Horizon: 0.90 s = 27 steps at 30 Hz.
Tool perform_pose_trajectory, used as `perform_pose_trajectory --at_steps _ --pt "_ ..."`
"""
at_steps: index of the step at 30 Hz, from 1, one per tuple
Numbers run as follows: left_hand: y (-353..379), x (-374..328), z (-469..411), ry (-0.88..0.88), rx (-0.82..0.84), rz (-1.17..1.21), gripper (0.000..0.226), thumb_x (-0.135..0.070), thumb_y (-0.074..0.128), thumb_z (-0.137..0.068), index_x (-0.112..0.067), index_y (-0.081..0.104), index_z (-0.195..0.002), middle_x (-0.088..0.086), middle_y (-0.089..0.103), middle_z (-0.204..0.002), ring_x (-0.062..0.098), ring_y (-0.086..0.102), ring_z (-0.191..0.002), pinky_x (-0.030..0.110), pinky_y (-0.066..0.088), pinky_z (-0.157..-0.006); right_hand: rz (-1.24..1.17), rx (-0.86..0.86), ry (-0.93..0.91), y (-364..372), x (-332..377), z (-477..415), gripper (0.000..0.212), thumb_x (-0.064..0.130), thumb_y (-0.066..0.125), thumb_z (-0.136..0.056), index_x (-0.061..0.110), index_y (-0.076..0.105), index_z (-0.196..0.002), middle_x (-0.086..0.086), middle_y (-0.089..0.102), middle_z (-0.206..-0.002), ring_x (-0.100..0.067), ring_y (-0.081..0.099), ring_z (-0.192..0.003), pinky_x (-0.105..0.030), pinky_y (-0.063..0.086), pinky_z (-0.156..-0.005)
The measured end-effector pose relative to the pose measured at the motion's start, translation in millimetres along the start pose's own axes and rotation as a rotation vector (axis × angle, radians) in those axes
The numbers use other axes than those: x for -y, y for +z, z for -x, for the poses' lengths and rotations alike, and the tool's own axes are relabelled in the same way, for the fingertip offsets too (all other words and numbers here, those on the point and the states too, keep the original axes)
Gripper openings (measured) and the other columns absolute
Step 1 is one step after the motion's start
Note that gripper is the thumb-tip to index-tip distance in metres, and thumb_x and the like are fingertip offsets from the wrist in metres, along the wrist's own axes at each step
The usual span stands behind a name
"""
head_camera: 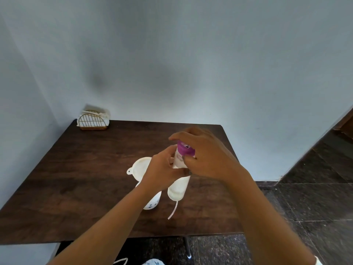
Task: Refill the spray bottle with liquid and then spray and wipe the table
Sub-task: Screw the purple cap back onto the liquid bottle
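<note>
So, the spray bottle (178, 188) is held up off the worktop (86, 178), roughly over its middle. It's tilted w/ its base toward the near edge and its purple cap (185, 149) toward the far edge. The left hand (162, 170) is wrapped round the bottle's body; the right hand (207, 158) is curled over the cap, fingers on its rim. Both hands are clamped and close together. It looks like a cap twist, but I can't tell if the cap is going on or coming off. The liquid level isn't readable thru the pale plastic. A thin white tube (172, 211) curves below the base toward the near edge; can't tell what it's joined to.

Just left of the bottle, by the left wrist, a white funnel (136, 167) lies on the worktop. Closer to the near edge a white cup (151, 202) w/ dark spots stands upright, partly hidden by the forearm. A wire napkin holder (93, 120) sits at the far left corner, well apart.

Risks, as I judge them:
- The bottle is tilted, so if the cap loosens w/ liquid inside, it could dribble over the hands and worktop.
- The left forearm passes right over the cup, so a dropped elbow could tip it.
- Smooth plastic plus twisting force could make the bottle turn in the left hand instead of the cap.
</note>
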<state>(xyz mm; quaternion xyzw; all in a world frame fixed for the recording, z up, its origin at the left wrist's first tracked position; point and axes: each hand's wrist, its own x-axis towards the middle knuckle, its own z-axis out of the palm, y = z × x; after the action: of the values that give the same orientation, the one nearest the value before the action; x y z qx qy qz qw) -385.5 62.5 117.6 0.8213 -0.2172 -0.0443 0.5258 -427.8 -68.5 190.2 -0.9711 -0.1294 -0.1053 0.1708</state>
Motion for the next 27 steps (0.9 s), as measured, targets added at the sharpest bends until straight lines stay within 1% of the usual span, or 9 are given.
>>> perform_pose_trajectory --at_steps 2,5,7,12,14,18,22,24,27 --pt "0.4 0.5 0.0 -0.002 -0.007 -0.019 0.055 -0.024 0.080 -0.068 -0.023 0.054 -0.116 -0.013 0.061 -0.098 0.005 0.056 -0.086 0.004 0.040 -0.070 0.072 -0.027 0.059 1.3 0.6 -1.9 0.048 0.040 0.064 -0.080 0.033 0.049 -0.125 0.003 0.054 -0.121 -0.019 0.052 -0.107 -0.030 0.050 -0.087" --pt "2.6 2.8 -0.3 0.010 -0.015 -0.028 0.054 -0.023 0.081 -0.067 -0.022 0.056 -0.115 -0.011 0.063 -0.099 0.010 0.059 -0.091 0.008 0.042 -0.074 0.153 -0.029 0.195 0.7 2.0 -6.2 0.065 0.062 0.063 -0.074 0.029 0.046 -0.127 -0.002 0.055 -0.120 -0.020 0.057 -0.102 -0.032 0.052 -0.086" --pt "2.9 3.5 -0.5 0.008 -0.017 -0.030 0.054 -0.023 0.080 -0.068 -0.022 0.056 -0.116 -0.010 0.063 -0.101 0.009 0.059 -0.091 0.007 0.042 -0.074 0.173 -0.011 0.203 0.6 2.7 -5.9 0.073 0.067 0.063 -0.071 0.030 0.041 -0.130 -0.003 0.054 -0.125 -0.021 0.056 -0.106 -0.034 0.052 -0.088" --pt "1.7 3.8 -1.6 -0.011 -0.015 0.011 0.058 -0.022 0.081 -0.068 -0.020 0.054 -0.119 -0.005 0.066 -0.109 0.013 0.061 -0.095 0.014 0.047 -0.079 0.028 -0.038 0.107 -2.3 4.6 -1.0 0.059 0.043 0.066 -0.079 0.031 0.044 -0.132 0.002 0.054 -0.131 -0.019 0.056 -0.109 -0.029 0.051 -0.089" --pt "2.3 4.0 -1.3 -0.013 -0.005 0.004 0.058 -0.022 0.081 -0.067 -0.020 0.054 -0.119 -0.006 0.065 -0.108 0.011 0.060 -0.095 0.009 0.044 -0.077 0.069 -0.049 0.138 -2.6 6.1 -2.3 0.059 0.045 0.065 -0.080 0.031 0.043 -0.133 0.000 0.053 -0.131 -0.021 0.058 -0.107 -0.030 0.051 -0.088" --pt "3.7 5.3 0.0 -0.016 0.010 0.006 0.059 -0.021 0.081 -0.067 -0.021 0.054 -0.119 -0.003 0.066 -0.112 0.014 0.060 -0.102 0.018 0.045 -0.086 0.127 -0.018 0.199 -2.8 9.0 -4.3 0.064 0.054 0.063 -0.079 0.031 0.038 -0.133 -0.002 0.046 -0.134 -0.024 0.058 -0.107 -0.033 0.052 -0.088" --pt "4.3 5.3 2.3 -0.012 -0.012 -0.034 0.059 -0.024 0.081 -0.067 -0.022 0.053 -0.119 -0.011 0.061 -0.103 0.005 0.054 -0.092 0.001 0.036 -0.072 0.185 -0.007 0.207 -1.5 14.5 -3.6 0.052 0.052 0.058 -0.084 0.030 0.044 -0.129 0.000 0.050 -0.128 -0.021 0.059 -0.103 -0.030 0.050 -0.086" --pt "4.3 4.5 1.9 -0.008 -0.021 -0.055 0.059 -0.025 0.081 -0.067 -0.022 0.052 -0.118 -0.015 0.057 -0.099 0.004 0.053 -0.090 0.001 0.036 -0.069 0.230 -0.018 0.198 2.5 16.7 -3.7 0.042 0.050 0.053 -0.088 0.029 0.049 -0.124 0.000 0.054 -0.120 -0.019 0.060 -0.096 -0.028 0.049 -0.082" --pt "4.3 6.7 1.1 0.015 0.008 -0.057 0.055 -0.025 0.082 -0.065 -0.023 0.054 -0.112 -0.014 0.061 -0.095 0.008 0.058 -0.088 0.007 0.041 -0.074 0.230 0.005 0.176 3.4 15.3 -3.2 0.036 0.047 0.052 -0.089 0.026 0.052 -0.118 -0.002 0.058 -0.111 -0.020 0.060 -0.091 -0.029 0.051 -0.080"
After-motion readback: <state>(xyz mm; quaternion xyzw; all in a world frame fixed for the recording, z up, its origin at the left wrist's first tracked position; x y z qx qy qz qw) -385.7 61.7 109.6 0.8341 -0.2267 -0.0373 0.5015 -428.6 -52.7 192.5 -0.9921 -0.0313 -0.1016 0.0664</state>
